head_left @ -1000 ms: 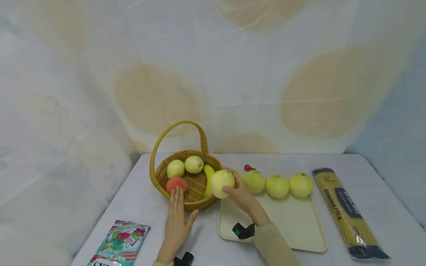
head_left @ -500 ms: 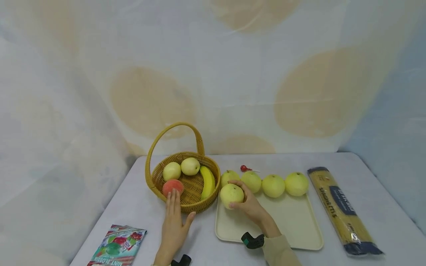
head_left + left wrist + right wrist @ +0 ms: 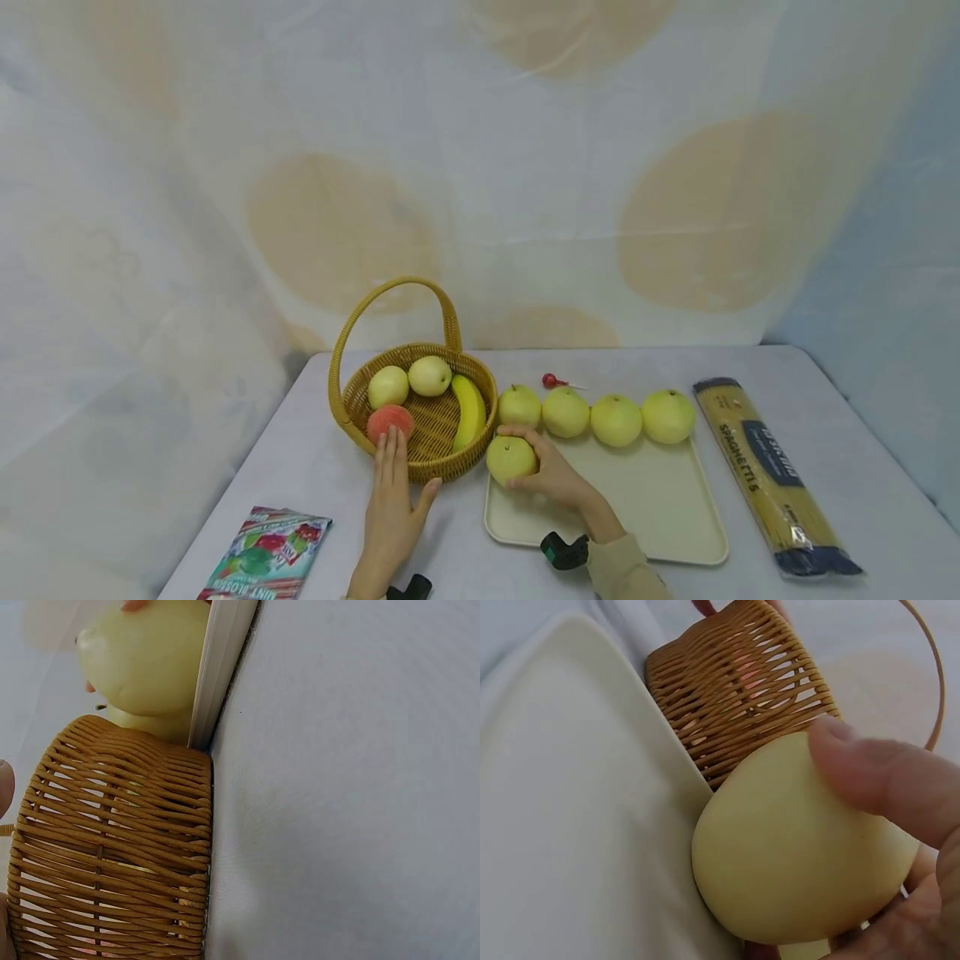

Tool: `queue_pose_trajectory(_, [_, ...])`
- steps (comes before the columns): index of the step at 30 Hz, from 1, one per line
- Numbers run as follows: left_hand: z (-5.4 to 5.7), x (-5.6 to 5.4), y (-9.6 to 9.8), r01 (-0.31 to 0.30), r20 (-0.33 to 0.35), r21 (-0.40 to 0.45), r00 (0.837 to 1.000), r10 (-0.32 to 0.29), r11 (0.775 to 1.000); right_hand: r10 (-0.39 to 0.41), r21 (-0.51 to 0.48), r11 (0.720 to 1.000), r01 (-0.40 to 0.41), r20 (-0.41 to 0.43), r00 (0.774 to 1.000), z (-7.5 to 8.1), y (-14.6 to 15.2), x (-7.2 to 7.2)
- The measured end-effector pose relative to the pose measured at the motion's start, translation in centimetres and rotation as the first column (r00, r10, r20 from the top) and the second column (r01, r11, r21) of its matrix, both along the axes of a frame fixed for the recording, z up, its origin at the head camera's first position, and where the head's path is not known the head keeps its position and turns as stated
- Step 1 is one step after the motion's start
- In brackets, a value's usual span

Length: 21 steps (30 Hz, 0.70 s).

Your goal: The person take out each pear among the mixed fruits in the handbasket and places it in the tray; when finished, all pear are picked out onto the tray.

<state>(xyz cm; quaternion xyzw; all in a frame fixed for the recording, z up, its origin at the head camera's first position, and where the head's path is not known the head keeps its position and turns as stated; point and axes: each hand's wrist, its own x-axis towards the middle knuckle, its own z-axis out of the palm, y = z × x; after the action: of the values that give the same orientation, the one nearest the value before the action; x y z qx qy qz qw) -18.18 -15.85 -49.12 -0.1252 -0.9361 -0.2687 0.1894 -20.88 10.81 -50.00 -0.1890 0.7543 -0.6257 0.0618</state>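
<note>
My right hand [image 3: 561, 479] grips a round yellow-green pear [image 3: 510, 461], thumb on the near side and fingers round the far side. The pear is at the left end of the cream tray [image 3: 637, 504]; in the right wrist view its lower side meets the tray surface. Several similar pears [image 3: 617, 420] stand in a row along the tray's back edge. My left hand [image 3: 392, 517] lies with straight fingers over the front rim of the wicker basket [image 3: 442, 468], fingertips at a pink peach [image 3: 388, 419]. Two paler pears [image 3: 430, 376] and a banana [image 3: 468, 414] share the basket.
A tall handle [image 3: 401, 282] arches over the basket, which stands against the tray's left side. Behind the pears lies a red lollipop [image 3: 551, 381]. A spaghetti packet [image 3: 772, 475] lies at the right, and a colourful candy bag [image 3: 266, 552] at the front left.
My right hand has carried the pear from beside the basket's right rim down onto the left end of the tray. The left hand has stayed at the basket's front. The head view has shifted slightly.
</note>
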Motion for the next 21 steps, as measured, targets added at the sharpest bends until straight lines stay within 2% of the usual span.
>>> queue_pose_trajectory(4, [-0.1,0.0,0.0,-0.003,-0.006,0.0,1.0,0.003,1.0,0.001,0.018,1.0,0.0,-0.052,0.999,0.2,-0.2,0.0])
queue_pose_trajectory(11, [0.1,0.0,0.2,0.004,-0.03,0.006,1.0,-0.004,1.0,-0.082,-0.021,0.996,0.082,0.003,0.997,1.6,0.4,0.2])
queue_pose_trajectory(15, [0.1,0.0,0.2,0.004,-0.039,0.004,0.999,-0.004,1.0,-0.13,-0.078,0.989,0.125,-0.062,0.99,2.9,0.7,0.1])
queue_pose_trajectory(19, [0.0,0.0,0.1,0.005,-0.058,0.001,0.998,-0.005,1.0,-0.086,-0.188,0.98,0.065,-0.104,0.991,4.7,0.3,-0.2])
queue_pose_trajectory(21, [0.0,-0.1,0.2,0.007,-0.065,0.0,0.998,-0.007,1.0,-0.048,-0.207,0.978,0.025,-0.105,0.993,5.4,0.0,-0.5])
